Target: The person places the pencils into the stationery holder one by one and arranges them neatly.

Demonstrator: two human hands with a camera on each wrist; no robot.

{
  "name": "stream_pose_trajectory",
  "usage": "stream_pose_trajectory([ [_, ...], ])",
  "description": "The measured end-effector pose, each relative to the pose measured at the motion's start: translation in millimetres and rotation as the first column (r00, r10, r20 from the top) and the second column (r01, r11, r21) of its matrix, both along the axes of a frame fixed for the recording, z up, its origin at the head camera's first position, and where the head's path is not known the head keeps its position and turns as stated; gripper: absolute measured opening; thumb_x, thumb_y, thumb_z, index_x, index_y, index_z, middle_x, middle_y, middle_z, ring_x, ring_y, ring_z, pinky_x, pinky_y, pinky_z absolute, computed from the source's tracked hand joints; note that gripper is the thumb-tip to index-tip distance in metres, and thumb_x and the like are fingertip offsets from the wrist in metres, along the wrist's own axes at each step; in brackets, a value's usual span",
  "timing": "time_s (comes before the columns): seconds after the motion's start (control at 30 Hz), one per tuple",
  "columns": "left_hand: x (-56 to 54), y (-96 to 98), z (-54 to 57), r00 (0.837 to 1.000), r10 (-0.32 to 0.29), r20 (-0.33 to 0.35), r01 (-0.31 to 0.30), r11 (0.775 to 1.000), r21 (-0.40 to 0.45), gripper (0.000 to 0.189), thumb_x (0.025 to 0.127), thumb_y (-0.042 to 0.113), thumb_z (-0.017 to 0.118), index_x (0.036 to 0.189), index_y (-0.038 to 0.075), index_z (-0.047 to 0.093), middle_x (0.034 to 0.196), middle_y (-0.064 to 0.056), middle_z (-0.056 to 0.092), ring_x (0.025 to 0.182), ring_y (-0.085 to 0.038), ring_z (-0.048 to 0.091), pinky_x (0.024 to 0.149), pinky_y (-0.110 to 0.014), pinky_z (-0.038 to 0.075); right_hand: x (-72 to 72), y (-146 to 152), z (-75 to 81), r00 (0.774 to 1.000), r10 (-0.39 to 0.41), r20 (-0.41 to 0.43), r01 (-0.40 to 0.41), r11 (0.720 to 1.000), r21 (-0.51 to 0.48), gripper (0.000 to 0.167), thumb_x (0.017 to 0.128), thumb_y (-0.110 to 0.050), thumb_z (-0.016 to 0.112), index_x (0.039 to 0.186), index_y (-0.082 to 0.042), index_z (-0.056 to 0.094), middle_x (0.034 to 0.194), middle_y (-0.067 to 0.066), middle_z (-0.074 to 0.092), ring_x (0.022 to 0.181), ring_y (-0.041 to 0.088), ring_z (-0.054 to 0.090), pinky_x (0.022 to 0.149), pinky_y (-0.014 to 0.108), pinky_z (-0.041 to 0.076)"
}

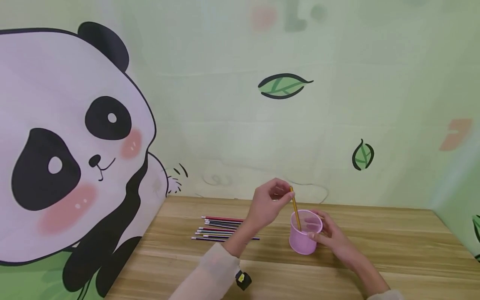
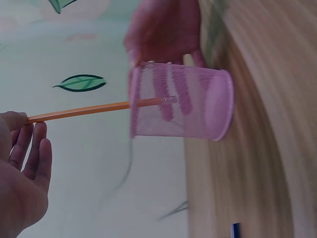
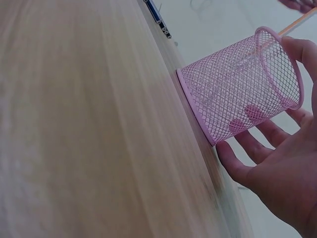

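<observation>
A yellow-orange pencil (image 1: 295, 204) is pinched near its upper end between the thumb and fingers of my left hand (image 1: 265, 205). Its eraser end (image 2: 170, 99) is down inside a pink mesh pencil cup (image 1: 302, 245), seen through the mesh in the left wrist view. The cup stands upright on the wooden table. My right hand (image 1: 335, 238) holds the cup from its right side, thumb by the rim and fingers round the far side. In the right wrist view, the fingertips (image 3: 254, 113) show through the mesh.
Several pencils (image 1: 221, 228) with white ends lie side by side left of the cup, partly hidden by my left forearm. A small black object (image 1: 243, 281) is by the left sleeve. Behind the wooden table (image 1: 375, 246) rises a green wall (image 1: 225, 137) with printed leaves and a panda.
</observation>
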State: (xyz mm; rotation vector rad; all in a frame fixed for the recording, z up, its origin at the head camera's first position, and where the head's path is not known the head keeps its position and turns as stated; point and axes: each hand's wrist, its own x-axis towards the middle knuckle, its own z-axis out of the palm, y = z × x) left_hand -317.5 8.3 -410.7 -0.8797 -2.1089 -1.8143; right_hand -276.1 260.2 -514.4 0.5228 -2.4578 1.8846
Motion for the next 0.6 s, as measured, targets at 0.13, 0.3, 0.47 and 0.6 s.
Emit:
stream_pose_trajectory([
  [0.13,-3.6,11.3,-12.8,0.999,0.017,0.048,-0.016,0.999,-0.039,0.008,0.098,0.016,0.078,0.103,0.015,0.072,0.097,0.006,0.073,0.088,-0.008,0.071,0.082,-0.027,0.061,-0.5,2.6,1.9,1.0,-0.002,0.003,0.002,1.0,0.004,0.071,0.101,-0.014,0.071,0.161,-0.007,0.032,0.154,0.028,0.049,0.142,0.052,0.044,0.11,0.047,0.044],
  [0.3,-5.1,22.9,-23.7,0.996,0.02,0.084,-0.015,0.998,-0.061,0.008,0.098,0.013,0.077,0.103,0.012,0.071,0.097,0.004,0.071,0.086,-0.007,0.069,0.08,-0.025,0.06,-0.4,4.2,3.6,1.0,0.016,0.016,-0.015,1.0,-0.012,0.071,0.101,-0.014,0.07,0.161,-0.008,0.032,0.154,0.029,0.048,0.144,0.052,0.043,0.104,0.027,0.045],
  [0.47,-5.7,30.3,-31.8,0.995,0.01,0.098,-0.005,0.998,-0.055,0.009,0.098,0.009,0.077,0.103,0.009,0.07,0.097,0.002,0.071,0.084,-0.006,0.068,0.08,-0.024,0.06,-0.2,3.8,3.5,0.999,0.043,0.027,-0.043,0.999,-0.011,0.07,0.102,-0.015,0.069,0.161,-0.01,0.031,0.155,0.029,0.046,0.146,0.052,0.041,0.105,0.027,0.045],
  [0.6,-5.7,34.7,-35.4,0.994,0.01,0.112,-0.004,0.999,-0.054,0.009,0.099,0.011,0.076,0.105,0.01,0.069,0.098,0.003,0.07,0.085,-0.005,0.067,0.08,-0.023,0.06,-0.2,3.7,3.3,0.999,0.042,0.029,-0.042,0.999,-0.005,0.07,0.103,-0.016,0.069,0.161,-0.009,0.031,0.157,0.028,0.045,0.147,0.051,0.039,0.11,0.04,0.045],
])
